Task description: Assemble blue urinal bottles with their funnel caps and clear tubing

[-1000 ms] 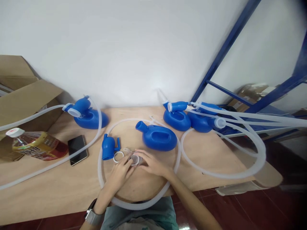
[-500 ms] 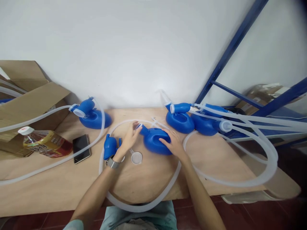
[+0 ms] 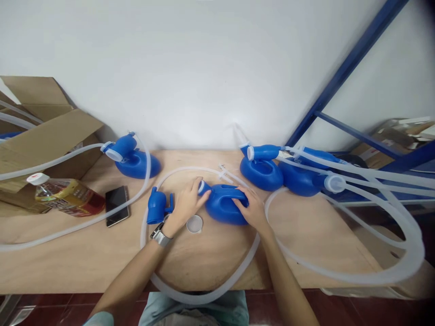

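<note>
A blue plastic urinal bottle (image 3: pixel 224 213) lies on the wooden table in front of me, its white-rimmed neck pointing left. My right hand (image 3: pixel 253 208) wraps around the handle at its right end. Thumb and fingers of my left hand (image 3: pixel 186 201) are at either side of the neck; part of their contact is hidden. Close below the left hand rests a round translucent cap (image 3: pixel 194 224). Left of that hand stands a separate blue spout piece (image 3: pixel 157 206). A clear hose (image 3: pixel 238 271) loops around the bottle and over the table's front edge.
More blue urinal bottles with hoses stand at the back right (image 3: pixel 261 174) and back left (image 3: pixel 137 164). On the left are a phone (image 3: pixel 116 206), a drink bottle (image 3: pixel 71 197) and an open cardboard box (image 3: pixel 50 131). A blue metal frame (image 3: pixel 346 72) rises at right.
The view has shifted slightly. The bottle's neck has turned a little toward me, and my left hand sits closer around it. My right hand stays at the handle.
</note>
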Demonstrator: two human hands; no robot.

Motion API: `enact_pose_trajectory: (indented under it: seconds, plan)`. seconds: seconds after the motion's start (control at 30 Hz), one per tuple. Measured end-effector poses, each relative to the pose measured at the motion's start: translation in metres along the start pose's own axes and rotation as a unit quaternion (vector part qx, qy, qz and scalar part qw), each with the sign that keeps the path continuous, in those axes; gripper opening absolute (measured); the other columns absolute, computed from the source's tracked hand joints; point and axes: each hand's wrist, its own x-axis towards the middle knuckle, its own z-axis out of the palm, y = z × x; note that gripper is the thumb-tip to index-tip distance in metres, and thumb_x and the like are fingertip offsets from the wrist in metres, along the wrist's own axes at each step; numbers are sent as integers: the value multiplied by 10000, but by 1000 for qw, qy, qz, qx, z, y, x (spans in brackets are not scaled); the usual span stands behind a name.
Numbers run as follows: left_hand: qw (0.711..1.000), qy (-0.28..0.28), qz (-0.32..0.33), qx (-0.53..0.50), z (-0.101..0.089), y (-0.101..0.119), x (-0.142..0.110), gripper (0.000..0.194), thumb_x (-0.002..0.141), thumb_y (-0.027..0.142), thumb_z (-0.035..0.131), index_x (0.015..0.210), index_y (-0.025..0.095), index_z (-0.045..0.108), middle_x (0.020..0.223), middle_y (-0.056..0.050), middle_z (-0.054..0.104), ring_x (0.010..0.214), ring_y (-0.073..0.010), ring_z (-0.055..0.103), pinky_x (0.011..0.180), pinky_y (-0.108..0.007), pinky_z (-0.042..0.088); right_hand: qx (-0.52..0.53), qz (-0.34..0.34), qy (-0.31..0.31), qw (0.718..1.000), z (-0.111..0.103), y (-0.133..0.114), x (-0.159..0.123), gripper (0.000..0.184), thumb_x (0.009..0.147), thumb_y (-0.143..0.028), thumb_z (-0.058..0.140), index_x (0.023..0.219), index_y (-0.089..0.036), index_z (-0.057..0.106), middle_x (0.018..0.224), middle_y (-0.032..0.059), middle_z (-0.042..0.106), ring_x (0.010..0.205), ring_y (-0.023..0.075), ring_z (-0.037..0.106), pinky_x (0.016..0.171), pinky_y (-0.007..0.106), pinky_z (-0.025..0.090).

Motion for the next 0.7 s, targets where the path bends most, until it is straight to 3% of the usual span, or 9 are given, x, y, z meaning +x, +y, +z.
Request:
enact_pose_trajectory:
  seconds: [0.17, 0.27, 0.37, 0.43, 0.6, 0.7]
  plan:
    - [999, -18, -39, -8, -2, 0, 4, 538, 993, 475, 610, 1438, 180, 549, 1299, -152, 721, 1024, -317, 756, 900, -425, 589, 11, 0, 5, 1000, 0, 2, 0, 361, 959, -488, 660, 1205, -230, 715, 1240, 128, 763, 1173, 336, 706, 1056, 537, 545]
    - [996, -32, 19, -82, -5, -5, 16, 517, 924, 386, 663, 1392, 182, 582, 1310, -139, 718, 1137, -318, 719, 1013, -459, 562, 14, 1, -1, 1000, -1, 1, 1, 386, 933, -526, 691, 1185, -234, 721, 1213, 127, 765, 1141, 335, 717, 1042, 533, 556]
    - [983, -35, 80, -164, 1, -9, 24, 445, 911, 286, 599, 1341, 173, 617, 1356, -147, 693, 1217, -305, 679, 1087, -484, 528, 10, 6, -5, 1000, -3, -1, 2, 370, 940, -520, 685, 1176, -238, 719, 1205, 126, 764, 1138, 333, 718, 1040, 531, 556]
    - [976, -24, 83, -201, 9, -9, 23, 442, 925, 267, 568, 1356, 182, 618, 1356, -146, 692, 1230, -295, 670, 1088, -487, 532, 6, 8, -8, 1000, -3, -2, 2, 359, 941, -505, 684, 1175, -235, 718, 1204, 130, 763, 1145, 336, 717, 1042, 531, 554]
    - [969, 15, 67, -238, 19, -8, 15, 621, 955, 259, 559, 1567, 226, 456, 1518, -142, 594, 1378, -299, 586, 1161, -529, 491, 3, 3, -10, 1000, -2, -2, 3, 352, 933, -500, 684, 1167, -240, 722, 1200, 133, 770, 1128, 341, 726, 1024, 524, 564]
    - [973, 2, 96, -212, 16, -10, 16, 555, 967, 233, 538, 1522, 243, 536, 1538, -115, 585, 1431, -295, 542, 1214, -535, 441, 2, 2, -6, 1000, -2, -1, 3, 323, 953, -470, 659, 1168, -234, 714, 1207, 130, 773, 1117, 333, 735, 1008, 511, 571]
